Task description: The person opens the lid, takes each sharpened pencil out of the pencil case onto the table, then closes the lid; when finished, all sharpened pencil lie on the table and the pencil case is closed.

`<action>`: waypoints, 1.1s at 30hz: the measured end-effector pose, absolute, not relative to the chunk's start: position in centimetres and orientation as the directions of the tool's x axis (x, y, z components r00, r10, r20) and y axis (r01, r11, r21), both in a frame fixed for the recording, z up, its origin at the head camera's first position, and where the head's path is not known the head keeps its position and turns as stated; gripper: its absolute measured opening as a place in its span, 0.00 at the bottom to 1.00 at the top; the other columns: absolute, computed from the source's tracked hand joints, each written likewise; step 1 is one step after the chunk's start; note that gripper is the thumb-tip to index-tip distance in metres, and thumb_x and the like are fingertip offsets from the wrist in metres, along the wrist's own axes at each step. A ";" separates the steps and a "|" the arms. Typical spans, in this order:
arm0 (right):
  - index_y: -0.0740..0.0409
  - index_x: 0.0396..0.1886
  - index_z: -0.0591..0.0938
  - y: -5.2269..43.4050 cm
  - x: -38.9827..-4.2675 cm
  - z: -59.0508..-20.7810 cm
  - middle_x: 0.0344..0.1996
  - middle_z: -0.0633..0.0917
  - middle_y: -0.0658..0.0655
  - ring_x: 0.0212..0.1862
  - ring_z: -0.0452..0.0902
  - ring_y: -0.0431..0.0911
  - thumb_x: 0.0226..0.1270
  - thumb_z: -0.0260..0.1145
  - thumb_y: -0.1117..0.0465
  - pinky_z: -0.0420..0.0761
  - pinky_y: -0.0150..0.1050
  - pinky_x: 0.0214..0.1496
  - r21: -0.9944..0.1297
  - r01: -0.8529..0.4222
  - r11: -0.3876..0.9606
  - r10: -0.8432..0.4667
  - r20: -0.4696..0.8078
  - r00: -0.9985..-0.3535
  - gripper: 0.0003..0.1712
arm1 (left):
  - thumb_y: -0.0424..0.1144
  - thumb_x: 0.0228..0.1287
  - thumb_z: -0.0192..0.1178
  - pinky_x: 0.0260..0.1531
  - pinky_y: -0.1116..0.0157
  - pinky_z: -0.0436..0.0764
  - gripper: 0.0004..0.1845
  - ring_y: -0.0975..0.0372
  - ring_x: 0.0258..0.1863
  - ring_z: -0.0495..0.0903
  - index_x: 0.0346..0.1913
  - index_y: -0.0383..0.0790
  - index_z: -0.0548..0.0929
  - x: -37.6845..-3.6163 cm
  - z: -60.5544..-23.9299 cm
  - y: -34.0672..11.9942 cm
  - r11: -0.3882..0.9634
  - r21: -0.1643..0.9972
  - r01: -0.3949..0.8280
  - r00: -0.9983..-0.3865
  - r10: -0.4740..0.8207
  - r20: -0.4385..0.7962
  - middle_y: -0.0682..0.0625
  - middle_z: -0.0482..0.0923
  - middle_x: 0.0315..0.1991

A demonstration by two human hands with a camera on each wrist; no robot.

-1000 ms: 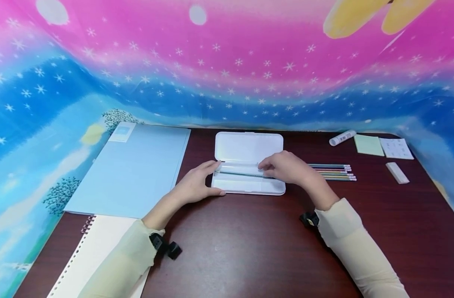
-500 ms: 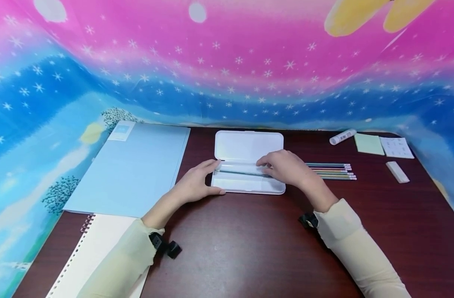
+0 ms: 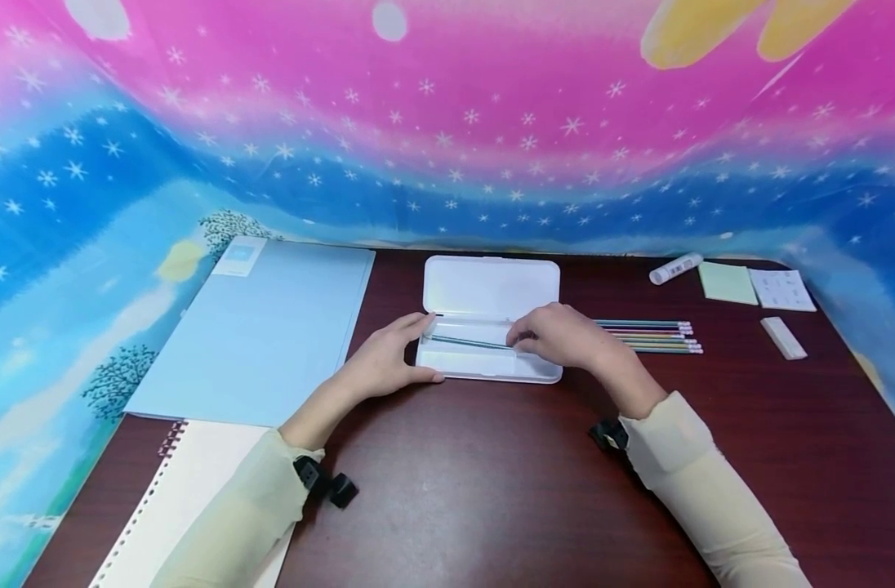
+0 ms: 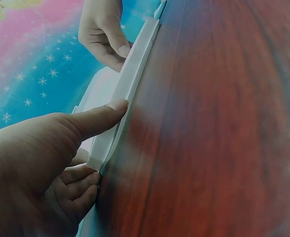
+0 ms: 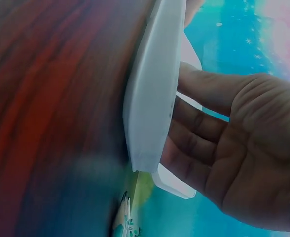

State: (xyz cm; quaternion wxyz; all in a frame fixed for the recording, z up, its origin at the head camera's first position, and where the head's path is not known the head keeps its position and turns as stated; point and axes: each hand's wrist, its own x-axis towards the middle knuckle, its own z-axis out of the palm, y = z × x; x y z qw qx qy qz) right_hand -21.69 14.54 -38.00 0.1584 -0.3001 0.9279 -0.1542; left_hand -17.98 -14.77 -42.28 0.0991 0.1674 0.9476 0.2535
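A white pencil case (image 3: 465, 365) lies with its lid (image 3: 492, 284) raised on the dark wooden table. My left hand (image 3: 385, 359) grips its left end; in the left wrist view the thumb (image 4: 103, 118) lies over the front wall and the fingers curl at the end. A dark green pencil (image 3: 468, 341) lies lengthwise inside the case. Over the case's right part, my right hand (image 3: 565, 335) reaches in, its fingertips around the pencil's right end. In the right wrist view the case wall (image 5: 152, 89) hides those fingertips.
Several pencils (image 3: 656, 336) with erasers lie right of the case, partly behind my right hand. Farther right are a glue stick (image 3: 675, 269), green sticky notes (image 3: 728, 282), a white paper pad (image 3: 782, 291) and an eraser (image 3: 783, 338). A blue folder (image 3: 271, 335) overlaps a spiral notebook (image 3: 198, 490) at left.
My right hand has shifted slightly downward in the case, and its fingertips have come down onto the pencil's right end. My left hand has stayed on the case.
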 end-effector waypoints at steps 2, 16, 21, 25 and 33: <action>0.50 0.50 0.90 14.6 -21.7 -38.1 0.51 0.89 0.54 0.56 0.82 0.49 0.73 0.66 0.62 0.81 0.50 0.59 -0.392 -0.505 0.769 -0.608 -0.206 -0.766 0.12 | 0.59 0.57 0.73 0.72 0.48 0.68 0.53 0.49 0.77 0.62 0.80 0.48 0.59 -18.0 -42.3 -14.7 0.816 0.513 0.266 -0.925 0.366 -0.103 0.43 0.59 0.79; 0.50 0.40 0.88 15.5 -22.4 -38.0 0.25 0.79 0.47 0.32 0.72 0.42 0.67 0.71 0.63 0.73 0.40 0.40 -0.448 -0.518 0.729 -0.636 -0.162 -0.755 0.04 | 0.59 0.57 0.73 0.73 0.47 0.67 0.53 0.48 0.78 0.61 0.80 0.48 0.58 -17.9 -42.2 -14.8 0.817 0.511 0.268 -0.923 0.370 -0.107 0.43 0.59 0.79; 0.48 0.42 0.90 17.4 -22.4 -36.6 0.34 0.86 0.49 0.33 0.74 0.43 0.67 0.71 0.61 0.75 0.40 0.39 -0.420 -0.516 0.747 -0.595 -0.074 -0.801 0.06 | 0.59 0.57 0.72 0.73 0.47 0.67 0.53 0.49 0.78 0.61 0.81 0.48 0.58 -17.9 -42.1 -14.6 0.816 0.511 0.269 -0.921 0.374 -0.112 0.43 0.59 0.79; 0.46 0.43 0.91 19.5 -22.2 -36.0 0.40 0.89 0.50 0.37 0.78 0.43 0.67 0.72 0.61 0.78 0.43 0.42 -0.413 -0.484 0.771 -0.550 -0.052 -0.833 0.07 | 0.60 0.57 0.72 0.72 0.47 0.67 0.53 0.48 0.78 0.61 0.81 0.48 0.58 -17.9 -42.1 -14.6 0.819 0.510 0.262 -0.922 0.369 -0.119 0.43 0.59 0.79; 0.47 0.44 0.91 24.2 -21.5 -36.5 0.41 0.88 0.51 0.40 0.78 0.46 0.68 0.70 0.64 0.79 0.45 0.44 -0.407 -0.403 0.820 -0.471 -0.079 -0.878 0.10 | 0.60 0.57 0.72 0.72 0.47 0.67 0.53 0.48 0.78 0.61 0.81 0.49 0.58 -18.0 -42.3 -14.6 0.824 0.505 0.256 -0.926 0.359 -0.116 0.43 0.59 0.79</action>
